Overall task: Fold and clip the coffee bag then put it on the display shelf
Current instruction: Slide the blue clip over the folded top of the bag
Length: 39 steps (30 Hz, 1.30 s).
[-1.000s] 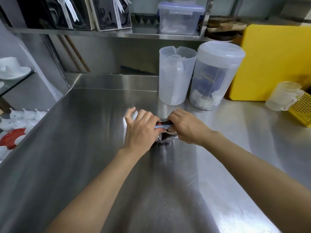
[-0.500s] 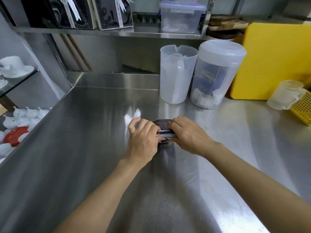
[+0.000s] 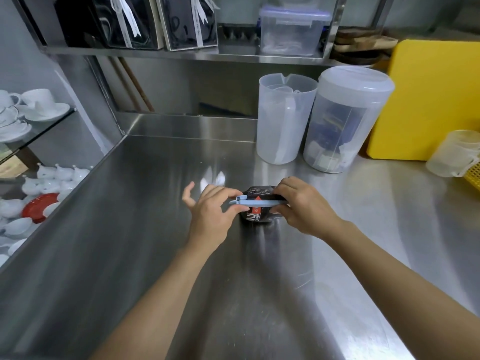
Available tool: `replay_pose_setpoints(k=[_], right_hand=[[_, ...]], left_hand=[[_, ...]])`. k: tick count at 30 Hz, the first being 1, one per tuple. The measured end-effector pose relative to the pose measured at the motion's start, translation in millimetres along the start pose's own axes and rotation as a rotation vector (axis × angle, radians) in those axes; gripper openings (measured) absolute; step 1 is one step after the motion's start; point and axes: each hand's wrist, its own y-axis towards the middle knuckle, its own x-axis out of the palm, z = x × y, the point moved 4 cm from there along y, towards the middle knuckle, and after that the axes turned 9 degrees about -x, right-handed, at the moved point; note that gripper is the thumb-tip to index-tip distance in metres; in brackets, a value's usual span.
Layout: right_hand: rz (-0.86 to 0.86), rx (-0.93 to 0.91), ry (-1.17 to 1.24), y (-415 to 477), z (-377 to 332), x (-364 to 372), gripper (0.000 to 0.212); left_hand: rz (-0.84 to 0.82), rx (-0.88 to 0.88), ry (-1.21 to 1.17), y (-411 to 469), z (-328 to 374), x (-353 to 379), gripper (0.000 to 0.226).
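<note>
A small black coffee bag (image 3: pixel 259 216) with red and white print stands on the steel counter (image 3: pixel 145 229). A pale blue clip (image 3: pixel 259 203) lies across its folded top. My left hand (image 3: pixel 210 211) pinches the clip's left end with thumb and forefinger, the other fingers spread. On the other side, my right hand (image 3: pixel 301 206) grips the right end of the clip and the bag's top. The display shelf (image 3: pixel 181 53) runs above the counter at the back.
A clear jug (image 3: pixel 283 118) and a lidded clear canister (image 3: pixel 342 120) stand just behind the bag. A yellow board (image 3: pixel 431 100) leans at the back right, beside a small cup (image 3: pixel 454 154) and yellow basket (image 3: pixel 474 175). Dark boxes and a plastic tub (image 3: pixel 291 29) fill the shelf. White crockery (image 3: pixel 39 107) sits left.
My left hand has slid left off the bag top, uncovering the blue clip now lying across the fold. The bag stays in place between both hands.
</note>
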Motion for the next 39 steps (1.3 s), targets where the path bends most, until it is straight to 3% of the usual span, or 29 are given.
replay_pose_setpoints(k=[8,16,19,23,30,39], right_hand=[[-0.073,-0.019,-0.073,13.7,-5.9,2.0,0.034],[0.062,-0.109,-0.219,21.2,-17.7,9.9,0.017],[0.077,-0.102,-0.192,21.6,-20.9,11.8,0.007],[0.045,-0.030,-0.147,18.6,-18.0,12.8,0.017],[0.029,0.007,-0.125,22.8,-17.1,9.4,0.022],[0.056,0.039,-0.081,29.1,-21.6,13.8,0.011]], left_hand=[[0.031,0.044,-0.020,6.1,2.9,2.6,0.016],[0.054,0.088,0.003,-2.4,2.5,6.8,0.010],[0.072,0.064,-0.005,-9.6,-0.5,5.3,0.018],[0.091,0.018,-0.017,-19.3,-9.4,3.9,0.024],[0.107,0.017,-0.013,-16.0,-8.1,1.7,0.012],[0.128,0.145,0.202,-13.6,-6.8,-5.5,0.023]])
